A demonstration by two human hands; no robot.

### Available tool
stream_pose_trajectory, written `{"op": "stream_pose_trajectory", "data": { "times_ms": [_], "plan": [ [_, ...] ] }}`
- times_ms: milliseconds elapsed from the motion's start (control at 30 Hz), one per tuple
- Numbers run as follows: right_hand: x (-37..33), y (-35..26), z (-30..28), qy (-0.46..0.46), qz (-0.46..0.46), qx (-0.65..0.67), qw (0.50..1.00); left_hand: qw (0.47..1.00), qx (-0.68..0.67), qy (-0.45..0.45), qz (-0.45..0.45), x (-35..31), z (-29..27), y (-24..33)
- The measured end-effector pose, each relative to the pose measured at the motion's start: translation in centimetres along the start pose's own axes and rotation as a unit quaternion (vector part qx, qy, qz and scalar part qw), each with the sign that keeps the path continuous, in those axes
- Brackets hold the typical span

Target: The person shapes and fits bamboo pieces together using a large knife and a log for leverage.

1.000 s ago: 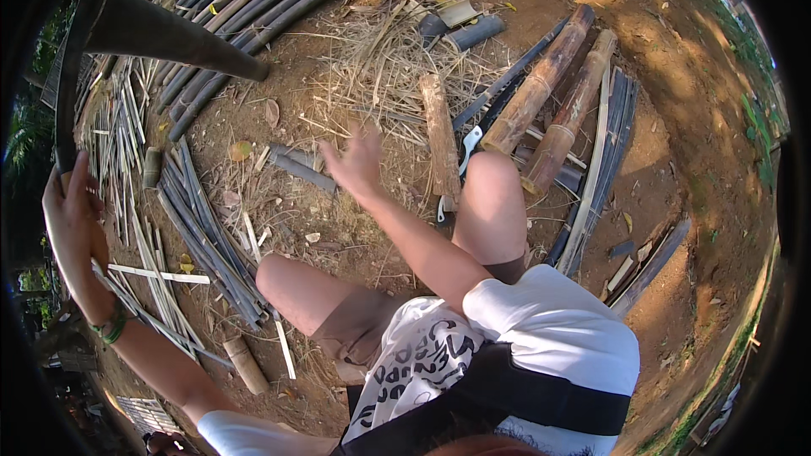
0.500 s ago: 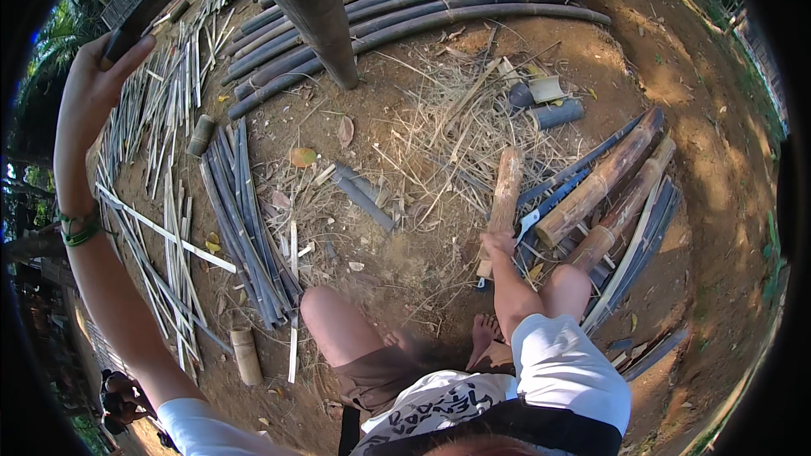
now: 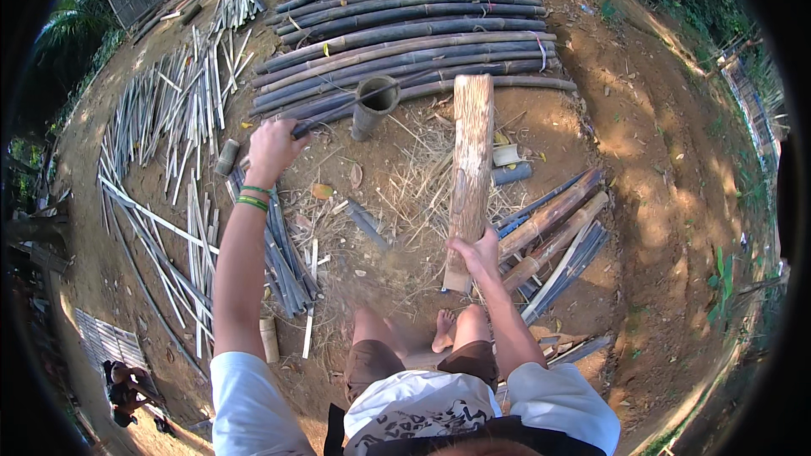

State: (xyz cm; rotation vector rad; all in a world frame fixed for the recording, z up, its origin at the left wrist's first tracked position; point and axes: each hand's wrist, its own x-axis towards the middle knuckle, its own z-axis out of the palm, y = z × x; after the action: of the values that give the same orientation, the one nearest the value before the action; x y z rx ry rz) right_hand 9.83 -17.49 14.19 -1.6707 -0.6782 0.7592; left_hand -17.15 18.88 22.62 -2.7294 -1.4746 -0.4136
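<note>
My left hand (image 3: 274, 152), wearing green bands at the wrist, is closed round the dark handle of a machete (image 3: 319, 118). The long dark blade reaches right, across the mouth of an upright bamboo tube (image 3: 365, 122); whether it touches the rim I cannot tell. My right hand (image 3: 478, 255) grips a thick, rough-faced wooden billet (image 3: 471, 152) near its lower end. The billet is raised, its far end pointing away from me, to the right of the tube.
Long bamboo poles (image 3: 414, 29) lie in rows beyond the tube. Split strips (image 3: 169, 101) cover the left ground, with dark slats (image 3: 283, 262) nearer. At right lie bamboo lengths (image 3: 553, 211) and slats. Shavings (image 3: 405, 177) litter the middle. Another person (image 3: 125, 393) is at lower left.
My left hand has come down and right with the machete. My right hand has lifted the billet from low beside my knee. My viewpoint has shifted, bringing the tube's open top into view.
</note>
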Motion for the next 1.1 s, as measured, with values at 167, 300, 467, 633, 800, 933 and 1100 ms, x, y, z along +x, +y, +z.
{"op": "stream_pose_trajectory", "data": {
  "times_ms": [167,300,467,633,800,933,1100],
  "plan": [
    [3.4,-20.6,1.1,0.055,-0.278,0.01,0.959,0.999,-0.019,-0.048,-0.015,1.3,-1.0,0.2],
    [3.8,-29.5,3.9,0.04,-0.238,0.041,0.97,0.998,-0.025,-0.052,-0.035,3.2,-2.0,-1.2],
    [7.3,-17.9,8.2,0.01,-0.156,-0.097,0.983,0.998,-0.028,-0.045,-0.045,7.0,-3.8,-1.4],
    [10.8,-10.0,9.1,-0.088,0.005,-0.194,0.977,0.996,-0.006,-0.073,-0.057,10.1,-3.4,-1.1],
    [15.3,-20.1,8.5,-0.066,-0.124,-0.033,0.989,0.995,-0.006,-0.053,-0.083,14.9,-3.6,-2.1],
    [16.2,-26.7,8.0,-0.083,-0.125,0.038,0.988,0.995,-0.009,-0.055,-0.082,16.4,-4.6,-2.9],
    [19.8,-20.7,8.7,-0.026,-0.188,-0.195,0.962,0.994,-0.019,-0.054,-0.089,18.4,-4.1,-1.6]
  ]
}}
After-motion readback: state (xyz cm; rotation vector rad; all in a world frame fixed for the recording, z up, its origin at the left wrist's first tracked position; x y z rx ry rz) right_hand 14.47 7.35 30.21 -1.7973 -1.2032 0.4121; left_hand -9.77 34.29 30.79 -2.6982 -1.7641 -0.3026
